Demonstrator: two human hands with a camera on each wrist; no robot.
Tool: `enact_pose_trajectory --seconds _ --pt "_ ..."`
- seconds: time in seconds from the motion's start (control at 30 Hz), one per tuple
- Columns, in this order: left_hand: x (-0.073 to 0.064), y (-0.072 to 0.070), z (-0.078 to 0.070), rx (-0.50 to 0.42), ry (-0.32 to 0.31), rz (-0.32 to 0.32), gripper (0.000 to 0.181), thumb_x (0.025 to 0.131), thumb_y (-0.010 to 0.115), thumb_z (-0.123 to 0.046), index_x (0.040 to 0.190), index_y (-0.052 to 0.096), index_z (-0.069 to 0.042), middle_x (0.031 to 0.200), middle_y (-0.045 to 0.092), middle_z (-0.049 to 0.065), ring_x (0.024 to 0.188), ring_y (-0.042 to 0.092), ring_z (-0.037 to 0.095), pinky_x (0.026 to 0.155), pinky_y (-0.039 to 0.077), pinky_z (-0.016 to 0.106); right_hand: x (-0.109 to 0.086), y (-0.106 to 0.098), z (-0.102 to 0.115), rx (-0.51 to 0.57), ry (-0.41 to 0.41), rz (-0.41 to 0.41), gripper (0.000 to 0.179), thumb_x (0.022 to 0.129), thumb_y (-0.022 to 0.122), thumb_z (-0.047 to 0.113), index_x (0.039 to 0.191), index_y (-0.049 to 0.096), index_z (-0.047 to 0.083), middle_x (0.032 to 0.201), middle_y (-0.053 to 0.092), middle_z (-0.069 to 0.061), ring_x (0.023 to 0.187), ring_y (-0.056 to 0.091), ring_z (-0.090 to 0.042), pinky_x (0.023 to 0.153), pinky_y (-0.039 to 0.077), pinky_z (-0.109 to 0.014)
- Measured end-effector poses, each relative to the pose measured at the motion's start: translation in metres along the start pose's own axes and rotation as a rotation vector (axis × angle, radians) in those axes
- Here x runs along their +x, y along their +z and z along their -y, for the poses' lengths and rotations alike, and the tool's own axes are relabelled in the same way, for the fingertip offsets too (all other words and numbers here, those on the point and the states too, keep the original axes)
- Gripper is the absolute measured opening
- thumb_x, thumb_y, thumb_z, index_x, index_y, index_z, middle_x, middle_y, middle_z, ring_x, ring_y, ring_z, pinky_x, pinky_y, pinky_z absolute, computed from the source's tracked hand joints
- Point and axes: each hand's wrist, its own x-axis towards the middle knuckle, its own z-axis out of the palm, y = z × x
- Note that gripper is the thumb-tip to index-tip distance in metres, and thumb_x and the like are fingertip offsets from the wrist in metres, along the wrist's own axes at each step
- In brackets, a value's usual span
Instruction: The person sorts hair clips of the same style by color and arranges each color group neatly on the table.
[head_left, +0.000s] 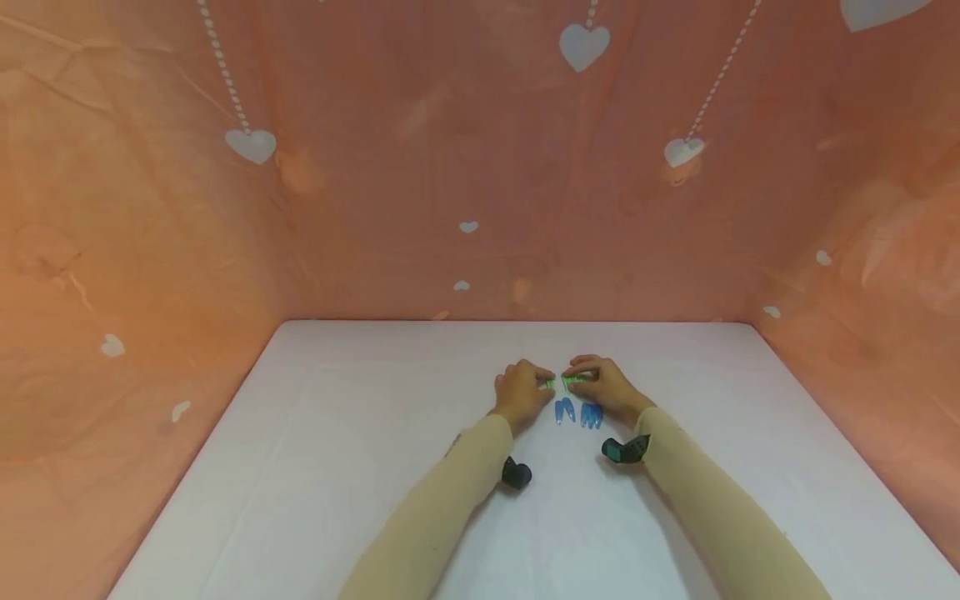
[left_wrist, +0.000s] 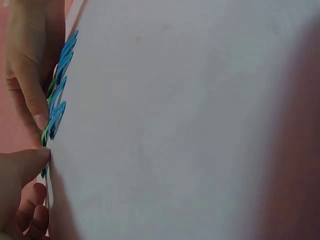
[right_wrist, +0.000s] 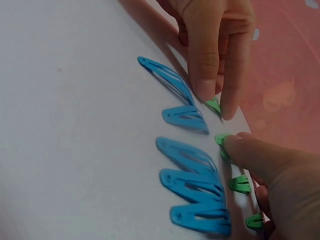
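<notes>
My left hand [head_left: 521,393] pinches a green snap hair clip [right_wrist: 213,104] between thumb and fingertips, low over the white table. Just to its right, my right hand [head_left: 609,388] has its thumb and fingers round another green hair clip [right_wrist: 223,140]. More green clips [right_wrist: 240,184] lie by the right hand's fingers, partly covered by it in the head view. On the near side of the green ones is a row of blue snap hair clips: two [head_left: 565,409] on the left and a tight group [head_left: 592,415] on the right.
The white table [head_left: 337,467] ends at a back edge beyond the hands. Orange-pink cloth walls [head_left: 420,183] with white hearts surround it on the back and sides. A dark wrist camera [head_left: 516,474] sits on the left sleeve, another dark device [head_left: 626,450] on the right.
</notes>
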Motion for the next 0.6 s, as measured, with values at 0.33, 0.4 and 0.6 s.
enact_pose_trajectory --seconds 0.33,0.4,0.6 --pt "-0.004 0.001 -0.013 0.064 0.003 -0.003 0.032 0.091 0.074 -0.020 0.122 0.073 -0.016 0.118 0.074 0.002 0.113 0.062 0.024 0.104 0.038 0.042 -0.003 0.001 0.000 -0.033 -0.036 -0.018 0.026 0.093 0.066 0.001 0.118 0.070 -0.006 0.147 0.046 -0.027 0.147 0.030 -0.049 0.122 0.013 -0.065" --pt "-0.003 0.002 -0.014 0.064 0.002 -0.004 0.031 0.091 0.074 -0.019 0.122 0.073 -0.016 0.113 0.075 0.002 0.109 0.063 0.023 0.102 0.039 0.042 -0.003 0.001 0.001 -0.029 -0.034 -0.019 0.027 0.093 0.066 0.001 0.118 0.070 -0.006 0.147 0.046 -0.027 0.147 0.030 -0.049 0.122 0.013 -0.065" --pt "-0.001 0.001 -0.010 -0.013 -0.016 -0.005 0.028 0.093 0.071 -0.015 0.121 0.074 -0.015 0.099 0.073 0.000 0.098 0.062 0.019 0.097 0.038 0.039 -0.002 0.002 0.002 -0.052 -0.062 -0.021 0.027 0.093 0.067 0.001 0.118 0.070 -0.007 0.145 0.048 -0.028 0.145 0.032 -0.049 0.122 0.015 -0.064"
